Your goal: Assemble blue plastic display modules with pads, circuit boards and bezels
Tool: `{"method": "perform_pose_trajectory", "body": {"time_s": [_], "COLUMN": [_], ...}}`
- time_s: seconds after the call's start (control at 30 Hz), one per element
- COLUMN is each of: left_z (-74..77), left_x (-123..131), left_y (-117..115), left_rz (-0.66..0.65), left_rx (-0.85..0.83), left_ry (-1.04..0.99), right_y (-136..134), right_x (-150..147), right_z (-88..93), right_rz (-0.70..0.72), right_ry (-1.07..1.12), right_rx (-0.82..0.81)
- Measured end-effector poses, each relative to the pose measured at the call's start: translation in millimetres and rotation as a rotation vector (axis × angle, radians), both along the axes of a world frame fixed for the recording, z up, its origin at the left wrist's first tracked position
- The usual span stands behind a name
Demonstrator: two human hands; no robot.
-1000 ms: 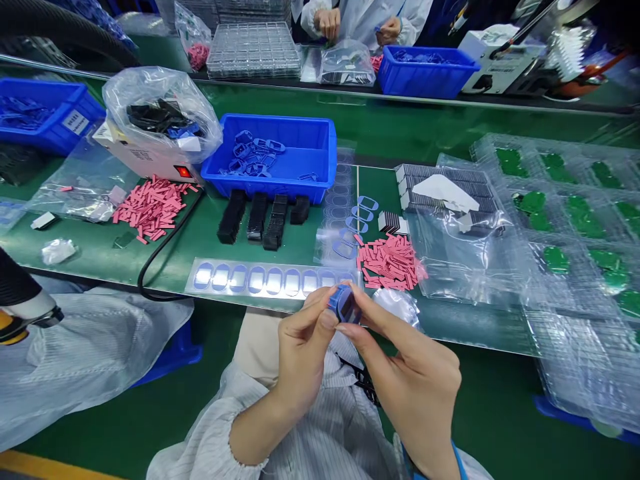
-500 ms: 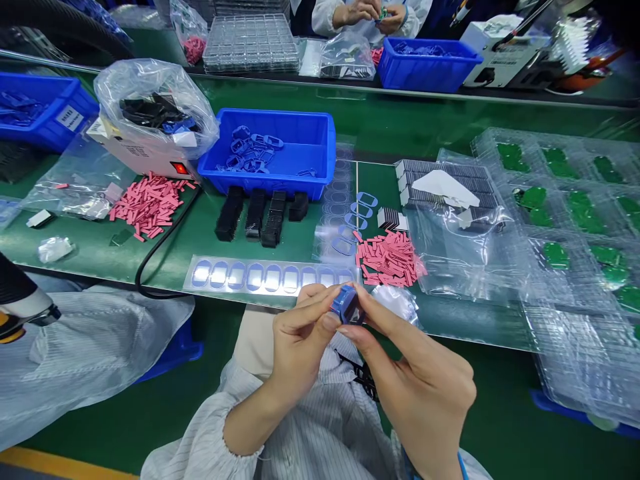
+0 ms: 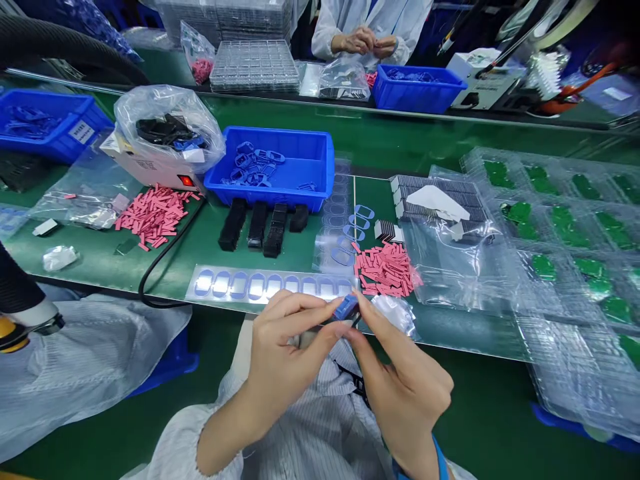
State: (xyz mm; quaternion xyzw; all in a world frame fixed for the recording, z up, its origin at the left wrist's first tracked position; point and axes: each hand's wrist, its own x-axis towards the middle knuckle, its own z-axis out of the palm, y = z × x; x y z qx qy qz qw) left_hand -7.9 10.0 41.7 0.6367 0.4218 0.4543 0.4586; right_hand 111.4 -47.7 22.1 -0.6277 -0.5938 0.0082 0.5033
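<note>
Between the fingertips of both hands is a small blue plastic housing (image 3: 345, 307), tilted, with a dark edge on its right side. My left hand (image 3: 295, 340) pinches it from the left with thumb and forefinger. From the right, my right hand (image 3: 395, 360) grips its other end the same way. Fingers cover most of the part, so its inner face cannot be made out. Just beyond the hands lies a clear strip of blue-rimmed oval stickers (image 3: 257, 285). A heap of pink strips (image 3: 385, 269) sits beyond my right fingertips, with a crumpled clear film (image 3: 395, 313) nearer.
A blue bin (image 3: 280, 193) holds blue frames, with black stacked pieces (image 3: 233, 225) before it. Another pink heap (image 3: 153, 217) lies left beside a black cable (image 3: 160, 263). Clear trays of green circuit boards (image 3: 565, 227) fill the right. Across the bench, a co-worker's hands (image 3: 367, 41) are busy.
The blue housing has turned to a flatter angle between my fingers. Both hands have shifted slightly left, and the whole view has tilted up a little.
</note>
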Motion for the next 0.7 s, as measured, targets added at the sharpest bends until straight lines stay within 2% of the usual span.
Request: {"method": "perform_pose_trajectory", "body": {"time_s": [0.1, 0.27, 0.4, 0.47, 0.6, 0.7], "left_z": [6.0, -0.2, -0.3, 3.4, 11.6, 10.4], "left_x": [-5, -10, -14, -16, -18, -15], "left_y": [1, -3, -5, -3, 3, 7], "left_rz": [-0.015, -0.045, -0.106, -0.162, -0.292, -0.317], "left_rx": [0.087, 0.159, 0.231, 0.206, 0.111, 0.137], "left_ry": [0.061, 0.053, 0.069, 0.103, 0.183, 0.201], "right_y": [1, 9, 12, 11, 10, 10], "right_x": [5, 24, 34, 36, 38, 37], "right_z": [1.8, 6.3, 7.8, 8.2, 9.4, 10.6], "right_rz": [0.05, 0.314, 0.501, 0.513, 0.469, 0.45], "right_ry": [0.0, 0.311, 0.524, 0.525, 0.386, 0.27], "right_rx": [0.021, -0.238, -0.332, -0.335, -0.291, -0.262]}}
